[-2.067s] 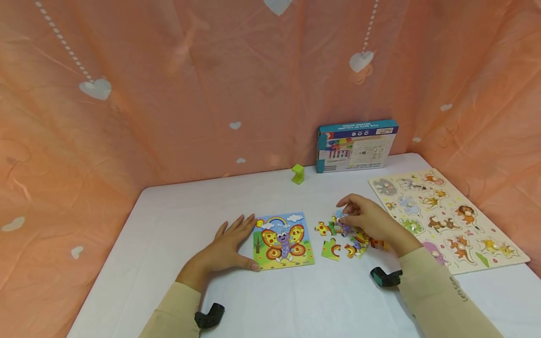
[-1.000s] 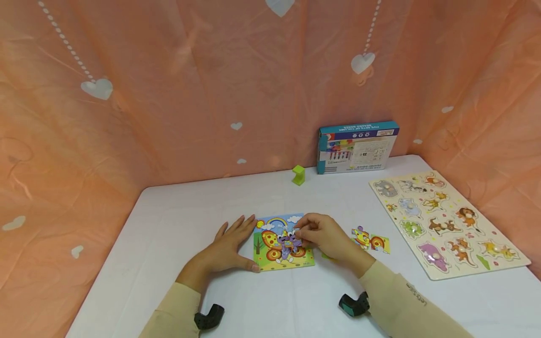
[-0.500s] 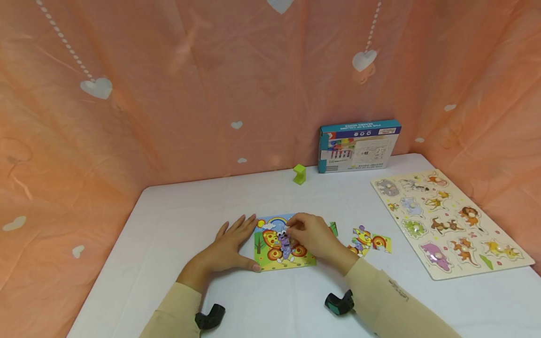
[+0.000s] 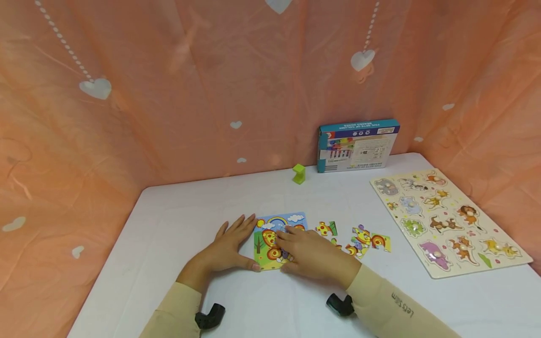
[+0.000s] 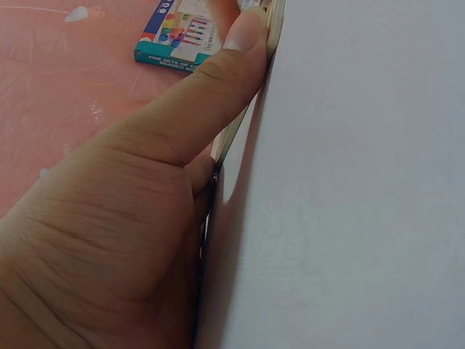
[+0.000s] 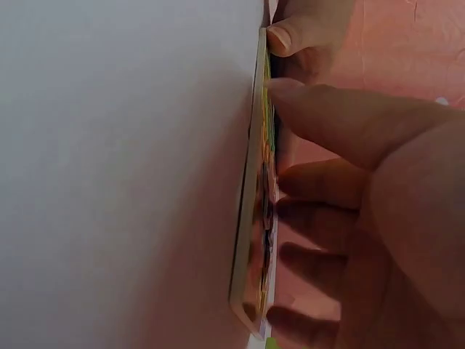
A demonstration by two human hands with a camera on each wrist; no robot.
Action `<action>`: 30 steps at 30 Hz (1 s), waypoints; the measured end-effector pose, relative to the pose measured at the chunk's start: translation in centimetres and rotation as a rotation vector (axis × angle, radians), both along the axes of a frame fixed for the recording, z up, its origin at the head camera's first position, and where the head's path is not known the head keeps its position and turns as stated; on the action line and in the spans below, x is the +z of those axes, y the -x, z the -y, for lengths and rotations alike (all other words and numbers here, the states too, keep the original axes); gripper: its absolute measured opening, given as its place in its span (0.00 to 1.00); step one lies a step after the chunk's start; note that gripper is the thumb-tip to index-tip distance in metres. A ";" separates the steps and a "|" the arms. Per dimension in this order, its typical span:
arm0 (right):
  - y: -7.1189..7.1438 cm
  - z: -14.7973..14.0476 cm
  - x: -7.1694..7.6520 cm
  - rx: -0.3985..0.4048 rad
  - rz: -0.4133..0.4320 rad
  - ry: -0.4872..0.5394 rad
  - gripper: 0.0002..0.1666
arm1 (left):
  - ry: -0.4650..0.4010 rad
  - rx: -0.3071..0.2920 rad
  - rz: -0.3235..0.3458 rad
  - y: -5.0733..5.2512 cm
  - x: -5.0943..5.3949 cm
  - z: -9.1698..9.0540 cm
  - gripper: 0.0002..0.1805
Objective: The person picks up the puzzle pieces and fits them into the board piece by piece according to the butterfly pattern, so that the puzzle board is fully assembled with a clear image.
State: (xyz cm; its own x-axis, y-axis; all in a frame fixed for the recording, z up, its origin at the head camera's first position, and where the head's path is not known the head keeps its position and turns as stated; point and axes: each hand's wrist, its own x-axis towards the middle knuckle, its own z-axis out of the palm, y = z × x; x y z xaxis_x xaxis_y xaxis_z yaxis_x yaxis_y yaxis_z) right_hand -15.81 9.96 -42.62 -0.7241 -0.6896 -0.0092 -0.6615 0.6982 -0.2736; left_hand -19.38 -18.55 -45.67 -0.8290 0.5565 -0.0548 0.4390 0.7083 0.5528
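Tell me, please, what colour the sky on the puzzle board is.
The sky is light blue, seen best in the head view.

Left sleeve (image 4: 171, 312) was plain tan from what showed, right sleeve (image 4: 380, 305) was the same tan but had some dark "LetsSlim"-looking lettering (image 4: 402, 305) on it, and a chunky black bent gadget (image 4: 210, 317) sat by each cuff.

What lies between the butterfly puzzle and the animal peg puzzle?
The head view shows loose jigsaw pieces between the butterfly puzzle and the animal peg puzzle; the right hand covers part of that stretch.
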 end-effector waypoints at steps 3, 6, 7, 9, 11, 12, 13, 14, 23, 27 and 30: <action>-0.3 0.1 0.0 -0.007 -0.020 -0.057 0.40 | -0.014 -0.003 -0.009 0.0 -0.2 0.1 0.70; -0.5 0.1 0.1 -0.001 -0.059 -0.079 0.39 | -0.001 0.008 -0.003 0.0 -0.1 0.0 0.70; -0.5 0.1 0.1 0.000 -0.066 -0.081 0.39 | 0.003 0.011 0.001 0.0 -0.1 0.0 0.70; -0.6 0.1 0.0 0.003 -0.078 -0.087 0.39 | 0.010 0.015 0.009 0.0 0.1 -0.1 0.70; -0.6 0.1 0.1 0.001 -0.077 -0.089 0.39 | 0.008 0.015 0.011 0.0 0.2 -0.1 0.70; -0.6 0.0 0.1 -0.001 -0.074 -0.090 0.39 | 0.003 0.013 0.010 0.0 0.2 -0.1 0.70; -0.6 0.0 0.0 -0.002 -0.071 -0.091 0.39 | 0.001 0.012 0.007 0.0 0.2 -0.1 0.70; -0.6 0.0 0.0 -0.004 -0.067 -0.089 0.39 | 0.001 0.011 0.004 0.0 0.2 -0.2 0.71; -0.4 0.1 -0.1 -0.018 -0.031 -0.070 0.40 | 0.025 0.014 0.019 0.0 0.4 -0.2 0.70; -0.3 0.0 -0.2 -0.027 0.008 -0.023 0.39 | 0.038 0.015 0.028 0.1 0.3 -0.2 0.70; -0.1 0.0 -0.3 -0.043 0.060 0.026 0.38 | 0.036 0.011 0.024 0.0 0.2 -0.2 0.70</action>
State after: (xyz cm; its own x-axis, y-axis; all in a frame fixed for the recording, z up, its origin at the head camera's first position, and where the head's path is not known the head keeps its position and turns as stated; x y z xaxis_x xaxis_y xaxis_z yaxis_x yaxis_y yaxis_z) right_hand -15.71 10.01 -42.93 -0.7517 -0.6585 -0.0361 -0.6130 0.7178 -0.3302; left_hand -19.41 -18.37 -45.42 -0.8331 0.5451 -0.0943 0.4182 0.7322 0.5375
